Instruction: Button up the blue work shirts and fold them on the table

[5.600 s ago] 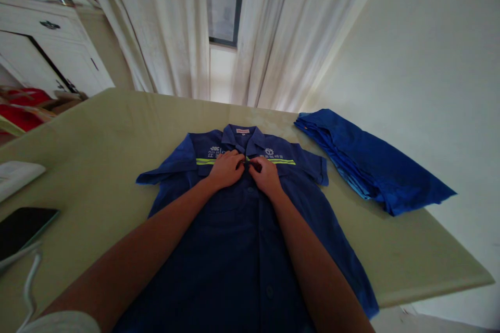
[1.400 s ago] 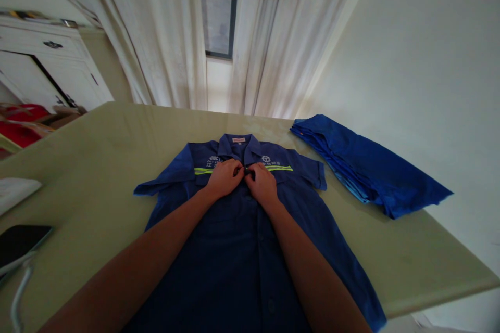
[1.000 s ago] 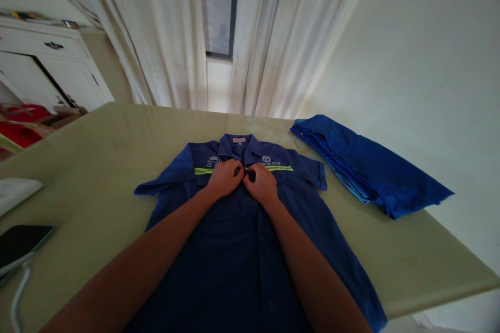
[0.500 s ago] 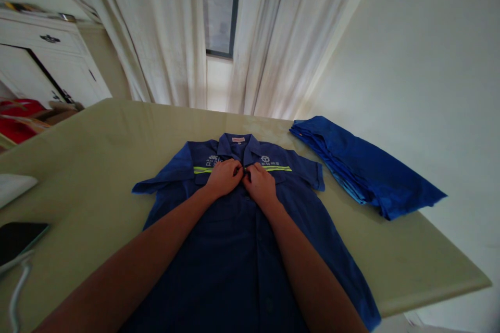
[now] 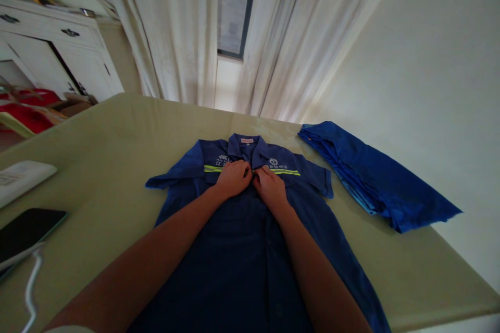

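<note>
A navy short-sleeved work shirt [image 5: 234,250] lies face up, its collar at the far end and its lower part towards me. Across its chest run a yellow reflective stripe [image 5: 287,171] and white printing. My left hand [image 5: 233,179] pinches the front placket just below the collar. Right beside it, my right hand [image 5: 270,184] grips the other edge of the placket, the fingertips of both almost touching. A small dark spot shows between them; whether it is a button I cannot tell, since the fingers cover it.
Folded bright blue cloth [image 5: 375,177] lies on the pale green table [image 5: 117,166] at the right, by the wall. On the left are a black phone [image 5: 29,234], a white cable [image 5: 31,291] and a white box-like object [image 5: 25,177]. Curtains [image 5: 175,36] hang behind.
The whole view has shifted, so everything appears a little further right and more of the left side shows. Both hands keep their hold at the same place on the shirt.
</note>
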A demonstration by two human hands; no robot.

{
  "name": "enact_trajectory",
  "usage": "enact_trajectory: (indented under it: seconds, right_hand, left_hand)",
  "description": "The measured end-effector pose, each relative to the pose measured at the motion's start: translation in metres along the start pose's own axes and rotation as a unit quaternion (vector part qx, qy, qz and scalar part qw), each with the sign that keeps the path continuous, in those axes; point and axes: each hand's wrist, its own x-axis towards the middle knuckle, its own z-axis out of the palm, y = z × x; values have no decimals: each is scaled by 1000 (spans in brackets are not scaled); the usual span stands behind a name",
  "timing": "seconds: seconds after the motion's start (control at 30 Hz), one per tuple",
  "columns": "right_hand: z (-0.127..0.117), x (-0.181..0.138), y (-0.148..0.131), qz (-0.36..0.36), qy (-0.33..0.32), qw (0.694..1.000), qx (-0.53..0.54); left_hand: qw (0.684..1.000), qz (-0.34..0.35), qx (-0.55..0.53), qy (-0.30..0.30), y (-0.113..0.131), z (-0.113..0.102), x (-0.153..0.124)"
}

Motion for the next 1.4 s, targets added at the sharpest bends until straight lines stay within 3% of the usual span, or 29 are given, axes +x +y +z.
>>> enact_trajectory:
  seconds: [0.37,0.7,0.87,1.1,1.4]
  right_hand:
    - [2,6,21,-16,-35,990,138]
    - [2,2,13,7,-43,995,95]
    - [4,1,12,14,-16,995,100]
    - [10,5,20,7,23,980,198]
    - [10,6,12,92,81,976,179]
  left_hand:
    - [1000,8,-4,-2,0,0,0]
    - [1000,14,-2,-2,-1,0,-1]
    - [1000,15,-5,-8,-1,-1,0]
    - [999,17,-30,-6,-3,-4,0]
    - [997,20,-69,-16,-4,-3,1]
